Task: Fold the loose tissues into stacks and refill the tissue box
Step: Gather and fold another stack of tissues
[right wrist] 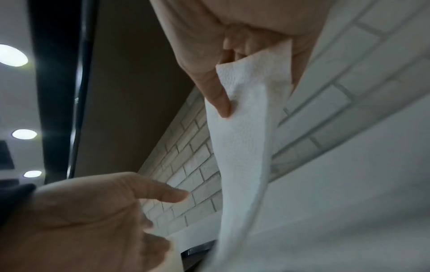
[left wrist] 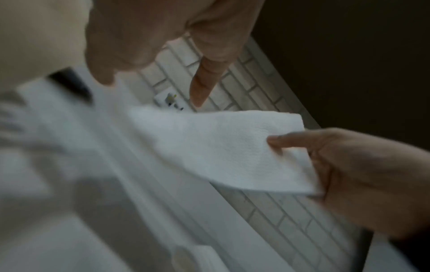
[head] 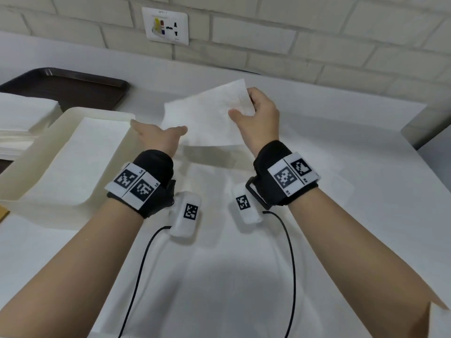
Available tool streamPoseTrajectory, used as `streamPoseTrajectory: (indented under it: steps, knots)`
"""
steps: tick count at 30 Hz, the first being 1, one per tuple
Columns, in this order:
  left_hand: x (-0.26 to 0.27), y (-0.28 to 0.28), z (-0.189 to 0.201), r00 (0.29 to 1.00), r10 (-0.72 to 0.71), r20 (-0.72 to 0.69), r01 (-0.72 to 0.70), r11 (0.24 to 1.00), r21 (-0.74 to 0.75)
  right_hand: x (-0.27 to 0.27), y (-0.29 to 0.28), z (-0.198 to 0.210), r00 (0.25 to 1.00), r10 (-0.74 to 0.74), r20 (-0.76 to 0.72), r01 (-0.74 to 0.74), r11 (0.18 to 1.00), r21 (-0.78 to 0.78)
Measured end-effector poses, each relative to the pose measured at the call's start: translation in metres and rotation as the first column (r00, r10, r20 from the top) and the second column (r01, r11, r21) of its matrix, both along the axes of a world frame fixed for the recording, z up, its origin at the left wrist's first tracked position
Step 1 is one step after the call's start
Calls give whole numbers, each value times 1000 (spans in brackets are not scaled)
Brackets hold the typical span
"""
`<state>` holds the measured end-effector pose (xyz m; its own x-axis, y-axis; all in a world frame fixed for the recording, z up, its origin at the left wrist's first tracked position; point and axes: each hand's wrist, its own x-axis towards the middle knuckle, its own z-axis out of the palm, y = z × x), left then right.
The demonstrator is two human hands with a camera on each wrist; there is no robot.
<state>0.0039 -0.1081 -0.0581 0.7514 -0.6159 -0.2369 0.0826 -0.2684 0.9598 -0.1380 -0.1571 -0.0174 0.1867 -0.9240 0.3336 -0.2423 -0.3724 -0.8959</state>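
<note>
Pinched by the right hand [head: 256, 115], the tissue [head: 207, 118] hangs above the table [head: 341, 215] beside the tissue box [head: 73, 113], the left hand [left wrist: 144, 36], fingers spread, should catch its free corner, and the right wrist view shows a thumb [right wrist: 218, 95] clamp worth keeping firm.

Left of the lifted tissue [head: 210, 115] sits the tissue box [head: 36, 191]; behind the box a tray [head: 73, 86], a wall socket [head: 166, 25] above.
</note>
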Motion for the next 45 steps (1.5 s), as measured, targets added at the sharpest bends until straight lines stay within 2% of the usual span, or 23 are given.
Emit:
streamPoseTrajectory:
  steps: [1, 3, 5, 6, 7, 9, 11, 13, 14, 15, 17, 19, 21, 23, 26, 31, 35, 39, 45]
  knots:
    - [0, 4, 4, 982, 17, 187, -19, 1000, 9, 0, -1, 5, 998, -7, -62, 4, 999, -43]
    - [0, 9, 10, 865, 35, 501, 59, 983, -171, 0, -3, 16, 990, 22, -138, -34, 996, -85]
    - [2, 10, 17, 740, -96, 666, 281, 943, -176, 1, -1, 28, 972, 121, -204, -144, 984, -102]
    - [4, 7, 17, 709, -188, 680, 375, 917, -137, 2, 0, 34, 957, 180, -226, -207, 973, -103]
    - [5, 6, 19, 701, -275, 658, 448, 888, -106, 4, 0, 38, 944, 228, -237, -256, 962, -96]
    - [8, 3, 22, 750, -391, 534, 545, 822, -165, 8, 0, 42, 952, 240, -193, -262, 960, -101]
    - [8, 2, 20, 807, -451, 381, 570, 765, -300, 13, 0, 36, 985, 175, -2, -175, 982, -72]
    - [7, 3, 17, 867, -375, 328, 481, 801, -357, 17, 1, 21, 967, 113, 228, -139, 985, 103]
    - [7, 3, 16, 902, -293, 316, 403, 835, -376, 20, 3, 11, 953, 98, 287, -162, 965, 208]
    - [6, 3, 15, 929, -212, 303, 325, 860, -394, 22, 7, 0, 956, 100, 275, -180, 942, 283]
    - [6, 3, 13, 948, -134, 287, 249, 875, -415, 27, 13, -20, 983, 131, 130, -165, 937, 307]
    - [5, 5, 12, 928, -146, 343, 279, 883, -378, 33, 18, -27, 988, 134, 71, -148, 954, 262]
    - [2, 7, 12, 882, -166, 441, 324, 893, -312, 37, 17, -27, 990, 111, 84, -128, 966, 224]
    - [-2, 7, 11, 862, -152, 484, 329, 894, -305, 41, 16, -24, 989, 110, 99, -128, 974, 189]
    - [-3, 5, 6, 894, -155, 419, 315, 885, -344, 43, 16, -29, 985, 154, 71, -166, 965, 203]
    - [1, 4, -12, 894, -229, 385, 341, 905, -254, 39, 11, -47, 978, 206, -37, -183, 928, 324]
    - [-2, 1, -14, 907, -184, 379, 303, 911, -282, 40, 11, -42, 977, 213, 22, -209, 926, 315]
    - [-1, 0, -13, 920, -163, 357, 320, 837, -444, 37, 11, -40, 970, 217, 114, -242, 923, 299]
    - [-2, 3, -19, 895, -227, 383, 370, 857, -358, 38, 11, -42, 970, 229, 80, -243, 913, 329]
